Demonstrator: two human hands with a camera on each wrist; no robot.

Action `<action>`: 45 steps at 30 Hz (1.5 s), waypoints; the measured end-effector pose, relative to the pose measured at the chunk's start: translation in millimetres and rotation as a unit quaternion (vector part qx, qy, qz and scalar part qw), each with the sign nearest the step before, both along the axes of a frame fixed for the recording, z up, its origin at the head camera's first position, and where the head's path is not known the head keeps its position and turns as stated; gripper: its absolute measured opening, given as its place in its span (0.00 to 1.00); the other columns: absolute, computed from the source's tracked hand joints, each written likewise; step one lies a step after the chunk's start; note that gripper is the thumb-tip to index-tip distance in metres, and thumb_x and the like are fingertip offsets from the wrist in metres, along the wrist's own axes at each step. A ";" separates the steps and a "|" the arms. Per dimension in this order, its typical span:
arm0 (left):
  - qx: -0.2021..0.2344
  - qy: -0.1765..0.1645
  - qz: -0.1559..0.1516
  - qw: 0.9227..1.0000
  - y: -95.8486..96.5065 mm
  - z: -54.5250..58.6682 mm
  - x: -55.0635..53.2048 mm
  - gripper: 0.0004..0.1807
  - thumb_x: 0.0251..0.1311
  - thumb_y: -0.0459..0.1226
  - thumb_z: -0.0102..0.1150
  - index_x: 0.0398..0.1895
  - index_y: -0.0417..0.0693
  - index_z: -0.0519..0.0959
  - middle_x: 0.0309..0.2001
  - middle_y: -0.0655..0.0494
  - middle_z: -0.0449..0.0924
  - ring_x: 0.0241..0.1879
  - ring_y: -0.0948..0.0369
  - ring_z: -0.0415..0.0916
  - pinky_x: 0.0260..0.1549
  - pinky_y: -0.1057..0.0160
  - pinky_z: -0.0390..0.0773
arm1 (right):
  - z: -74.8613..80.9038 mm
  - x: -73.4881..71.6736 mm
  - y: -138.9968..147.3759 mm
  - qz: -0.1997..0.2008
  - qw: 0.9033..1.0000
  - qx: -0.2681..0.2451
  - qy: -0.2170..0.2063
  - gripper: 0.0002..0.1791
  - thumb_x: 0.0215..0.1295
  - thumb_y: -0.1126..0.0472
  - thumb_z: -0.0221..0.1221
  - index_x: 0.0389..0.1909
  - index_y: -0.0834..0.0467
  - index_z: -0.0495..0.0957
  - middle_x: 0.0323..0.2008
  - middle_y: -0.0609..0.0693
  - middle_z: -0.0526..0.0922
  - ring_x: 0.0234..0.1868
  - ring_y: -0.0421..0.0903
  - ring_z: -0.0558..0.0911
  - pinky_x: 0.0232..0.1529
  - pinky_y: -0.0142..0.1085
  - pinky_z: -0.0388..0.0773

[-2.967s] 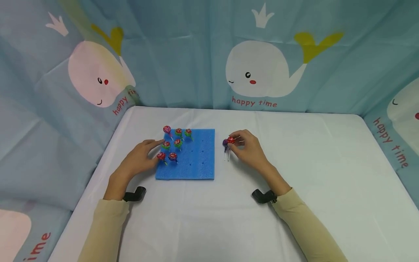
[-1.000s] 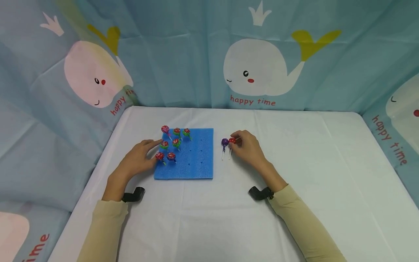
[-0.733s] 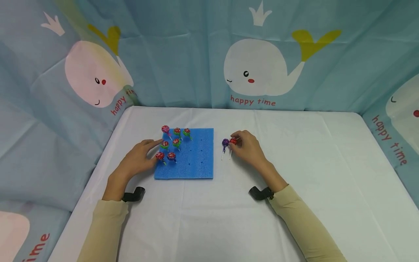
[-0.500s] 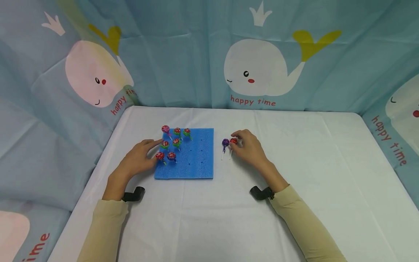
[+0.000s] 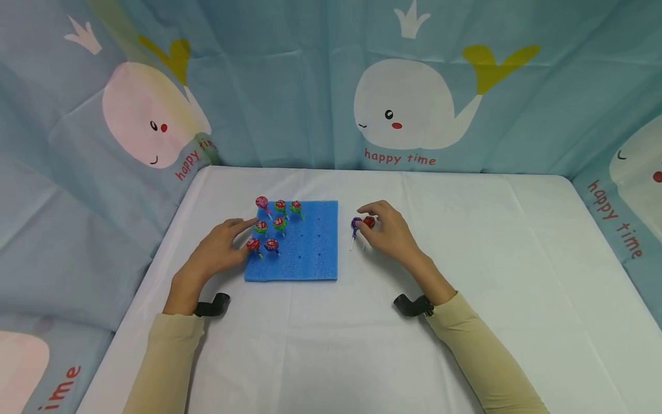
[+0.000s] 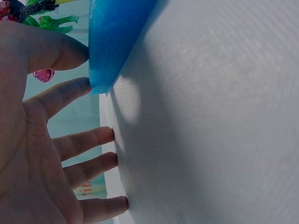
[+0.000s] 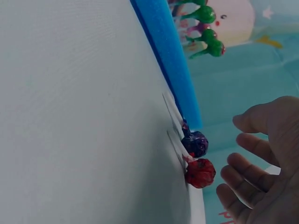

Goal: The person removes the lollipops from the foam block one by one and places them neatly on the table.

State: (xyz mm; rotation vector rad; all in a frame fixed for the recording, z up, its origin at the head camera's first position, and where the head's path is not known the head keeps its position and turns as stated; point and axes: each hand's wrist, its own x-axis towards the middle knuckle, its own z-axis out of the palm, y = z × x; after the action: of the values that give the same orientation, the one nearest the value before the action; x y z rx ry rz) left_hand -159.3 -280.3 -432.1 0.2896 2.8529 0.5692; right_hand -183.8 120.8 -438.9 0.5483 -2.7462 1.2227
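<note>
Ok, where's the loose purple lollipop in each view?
Head: purple lollipop slightly right of centre, between the blue foam board and the right hand.
Left wrist: not in it.
Right wrist: right of centre, below mid-height, just above the red lollipop.
Shared landmark: the blue foam board, in all three.

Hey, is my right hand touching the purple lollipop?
Apart. The right wrist view shows it: teal backdrop is visible in the gap between your right hand and the purple lollipop.
</note>
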 end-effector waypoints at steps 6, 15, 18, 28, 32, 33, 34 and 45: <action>0.002 -0.001 0.002 1.000 -2.0 -0.1 1.3 0.38 0.67 0.39 0.55 0.82 0.51 0.65 0.78 0.30 0.62 0.77 0.31 0.59 0.71 0.23 0.63 | 1.1 0.6 -8.2 0.019 1.000 -0.004 0.008 0.18 0.71 0.59 0.66 0.58 0.62 0.83 0.56 0.60 0.84 0.55 0.57 0.83 0.60 0.53 0.82; 0.005 -0.001 0.002 1.000 0.4 0.6 0.8 0.38 0.67 0.40 0.55 0.82 0.51 0.64 0.78 0.31 0.62 0.78 0.31 0.59 0.72 0.24 0.63 | 13.2 3.2 -20.5 0.041 0.998 -0.003 0.041 0.18 0.70 0.60 0.67 0.58 0.60 0.84 0.56 0.58 0.83 0.42 0.55 0.80 0.44 0.43 0.79; 0.005 -0.002 0.003 1.000 -0.2 0.9 0.9 0.38 0.67 0.40 0.55 0.82 0.52 0.64 0.79 0.31 0.62 0.78 0.31 0.59 0.72 0.24 0.63 | 16.8 5.8 -26.9 0.057 0.997 -0.012 0.049 0.18 0.70 0.60 0.67 0.58 0.61 0.83 0.56 0.58 0.83 0.45 0.58 0.82 0.47 0.45 0.82; 0.003 -0.001 0.004 1.000 -1.5 0.1 0.7 0.38 0.67 0.40 0.54 0.82 0.52 0.64 0.78 0.32 0.62 0.78 0.32 0.59 0.72 0.24 0.64 | 14.1 10.4 -44.4 0.103 0.994 -0.019 0.041 0.21 0.72 0.60 0.66 0.62 0.63 0.80 0.59 0.60 0.81 0.59 0.56 0.85 0.59 0.48 0.87; 0.006 0.002 0.001 1.000 -1.8 -1.2 -0.7 0.37 0.67 0.40 0.54 0.82 0.52 0.64 0.78 0.31 0.63 0.78 0.32 0.59 0.72 0.24 0.64 | 12.8 9.5 -48.8 0.114 0.992 -0.024 0.037 0.20 0.72 0.61 0.66 0.61 0.63 0.80 0.58 0.59 0.81 0.59 0.57 0.86 0.60 0.49 0.87; 0.006 0.003 0.002 1.000 -1.6 -1.2 -1.2 0.37 0.67 0.40 0.54 0.82 0.52 0.64 0.78 0.31 0.63 0.78 0.32 0.59 0.72 0.24 0.64 | 12.5 9.0 -49.7 0.119 0.992 -0.025 0.038 0.20 0.72 0.61 0.66 0.61 0.63 0.80 0.58 0.59 0.81 0.58 0.57 0.86 0.60 0.49 0.87; 0.007 0.004 0.002 1.000 -1.5 -1.2 -1.6 0.37 0.67 0.40 0.54 0.82 0.52 0.65 0.78 0.31 0.63 0.78 0.32 0.59 0.72 0.24 0.64 | 12.4 8.6 -50.8 0.123 0.991 -0.026 0.038 0.20 0.72 0.61 0.66 0.61 0.63 0.80 0.58 0.59 0.81 0.58 0.57 0.86 0.60 0.50 0.87; 0.004 0.006 0.001 1.000 1.1 -0.7 -0.6 0.38 0.66 0.40 0.55 0.81 0.51 0.66 0.77 0.30 0.64 0.77 0.31 0.60 0.70 0.23 0.66 | 12.4 13.6 -67.9 0.143 0.988 -0.023 0.047 0.19 0.72 0.60 0.66 0.60 0.63 0.82 0.56 0.57 0.82 0.57 0.55 0.86 0.59 0.47 0.87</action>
State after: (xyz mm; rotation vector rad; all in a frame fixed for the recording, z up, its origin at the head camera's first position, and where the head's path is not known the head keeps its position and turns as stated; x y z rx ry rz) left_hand -159.9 -279.2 -432.8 0.2936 2.8627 0.5805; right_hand -170.3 52.9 -426.5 0.9962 -2.6195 1.2746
